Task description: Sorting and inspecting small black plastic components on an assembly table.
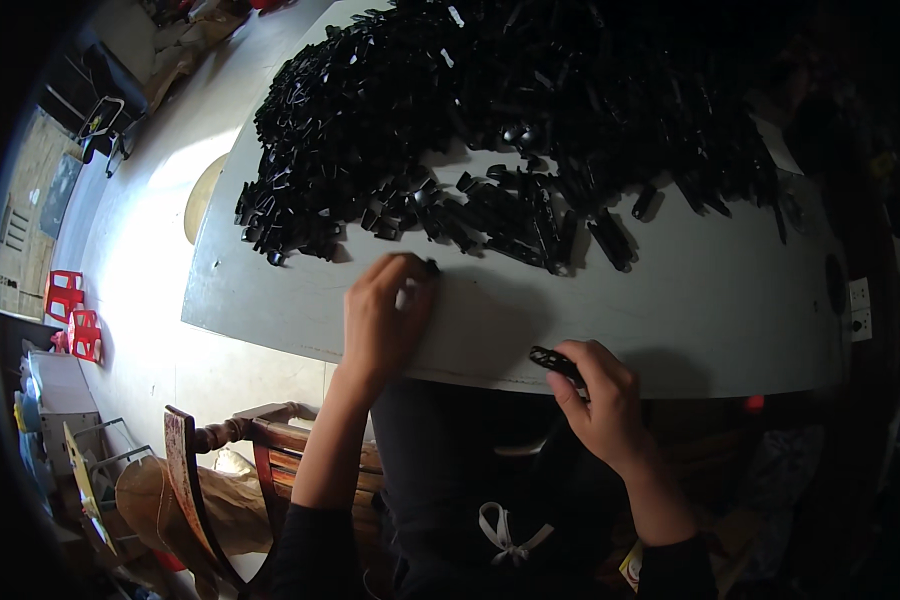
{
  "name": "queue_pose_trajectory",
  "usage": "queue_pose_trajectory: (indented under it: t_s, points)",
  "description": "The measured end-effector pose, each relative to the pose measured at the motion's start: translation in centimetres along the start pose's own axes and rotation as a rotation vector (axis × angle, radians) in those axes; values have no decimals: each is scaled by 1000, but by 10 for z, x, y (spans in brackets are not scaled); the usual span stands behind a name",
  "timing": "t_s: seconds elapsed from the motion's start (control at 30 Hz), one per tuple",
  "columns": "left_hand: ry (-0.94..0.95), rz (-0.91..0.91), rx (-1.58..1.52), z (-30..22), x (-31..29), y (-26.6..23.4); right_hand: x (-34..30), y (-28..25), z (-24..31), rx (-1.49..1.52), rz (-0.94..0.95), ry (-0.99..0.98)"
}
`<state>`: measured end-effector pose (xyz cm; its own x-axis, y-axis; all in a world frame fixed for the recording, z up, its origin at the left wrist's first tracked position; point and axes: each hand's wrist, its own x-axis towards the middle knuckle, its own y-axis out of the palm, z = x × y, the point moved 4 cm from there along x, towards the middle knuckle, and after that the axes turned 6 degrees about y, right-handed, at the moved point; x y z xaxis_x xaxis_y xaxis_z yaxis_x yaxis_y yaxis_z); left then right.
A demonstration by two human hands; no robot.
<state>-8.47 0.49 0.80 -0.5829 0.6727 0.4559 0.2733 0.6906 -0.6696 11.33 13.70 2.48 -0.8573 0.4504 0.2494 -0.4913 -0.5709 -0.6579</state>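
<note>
My left hand (382,310) hovers over the near part of the grey-white table (690,300), fingers bent in a pinch. At its fingertips is a small black plastic piece (431,267), too small to make out in detail. At the table's front edge, my right hand (610,405) grips a long black plastic part (556,363) with openings along it, between thumb and fingers. Beyond both hands lies a big heap of small black plastic pieces (340,130). Longer black parts (610,240) lie loose along the heap's near side, closest to my left hand.
A wooden chair (270,440) stands at the lower left, close to my left forearm. Red plastic stools (65,295) are on the floor farther left. Boxes (65,385) are stacked near them. A white wall socket (860,310) shows beyond the table's right end.
</note>
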Motion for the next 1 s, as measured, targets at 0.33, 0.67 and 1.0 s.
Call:
queue_pose_trajectory:
  t_s: [0.33, 0.67, 1.0]
  points:
    - [108, 185, -419, -74, -33, -25, 8, -13, 29, -99, 49, -202]
    - [90, 213, -515, -79, -37, -23, 0, -21, 31, -73, 103, -217]
    - [119, 203, -496, -80, -36, -23, -4, -26, 31, -100, 89, -191]
